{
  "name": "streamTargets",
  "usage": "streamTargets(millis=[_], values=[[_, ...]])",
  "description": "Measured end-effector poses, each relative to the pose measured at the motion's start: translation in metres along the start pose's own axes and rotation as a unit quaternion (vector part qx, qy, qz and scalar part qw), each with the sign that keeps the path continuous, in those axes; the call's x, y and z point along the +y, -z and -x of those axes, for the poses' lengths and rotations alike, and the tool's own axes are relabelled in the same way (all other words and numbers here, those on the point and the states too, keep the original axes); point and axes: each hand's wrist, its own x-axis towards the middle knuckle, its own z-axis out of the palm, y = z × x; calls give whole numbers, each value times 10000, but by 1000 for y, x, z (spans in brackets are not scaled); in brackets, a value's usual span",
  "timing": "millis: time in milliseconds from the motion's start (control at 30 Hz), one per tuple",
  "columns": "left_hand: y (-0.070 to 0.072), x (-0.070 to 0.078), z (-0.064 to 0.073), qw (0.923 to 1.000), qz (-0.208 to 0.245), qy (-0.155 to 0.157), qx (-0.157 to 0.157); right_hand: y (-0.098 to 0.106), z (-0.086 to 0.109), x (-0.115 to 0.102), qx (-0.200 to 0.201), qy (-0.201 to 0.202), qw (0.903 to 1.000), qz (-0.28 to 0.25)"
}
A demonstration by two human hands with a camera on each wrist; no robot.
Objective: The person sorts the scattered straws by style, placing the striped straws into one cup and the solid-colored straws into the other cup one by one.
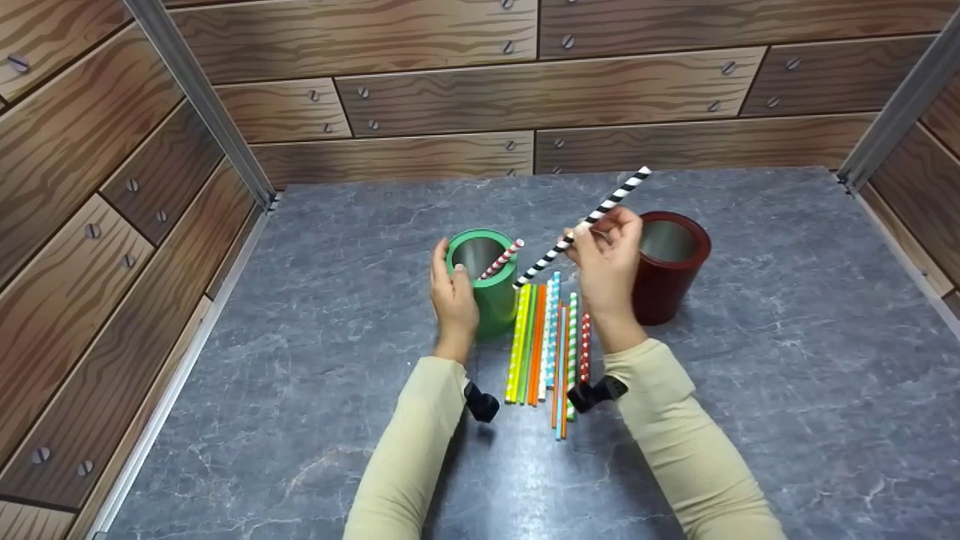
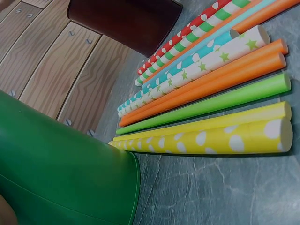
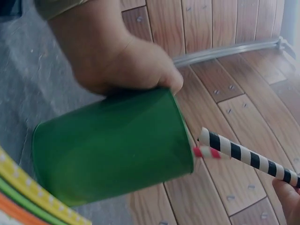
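My left hand grips the green cup by its left side, thumb near the rim. A red-and-white striped straw leans inside that cup, its top above the rim. Between thumb and fingers, my right hand pinches a black-and-white striped straw. That straw slants, its lower end close to the cup's right rim. In the right wrist view, the held straw overlaps the red-and-white one beyond the cup's mouth. Beside the cup, a row of colored straws lies on the table, yellow, green, orange, blue and red among them.
A dark red cup stands upright just right of my right hand. The grey marbled table runs back to a wood-patterned wall. Metal posts stand at the back corners.
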Motion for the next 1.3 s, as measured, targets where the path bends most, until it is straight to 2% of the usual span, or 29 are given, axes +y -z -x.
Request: streamTargets(millis=[267, 533, 733, 933, 1133, 1300], values=[[0, 0, 0, 10000, 17, 50, -14, -10, 5, 1, -46, 415, 9979, -489], [0, -1, -1, 9999, 4, -69, 122, -16, 10, 11, -262, 683, 9965, -396], [0, -1, 0, 10000, -30, -46, 40, -17, 16, 21, -665, 967, 9931, 95], [0, -1, 0, 10000, -64, -18, -69, -16, 20, 33, -801, 1309, 9862, 624], [0, 0, 0, 10000, -61, -4, -35, -17, 23, 44, -946, 1522, 9781, 1062], [0, 0, -1, 10000, 21, -63, 25, -18, 27, 50, -1123, 1661, 9670, 1570]])
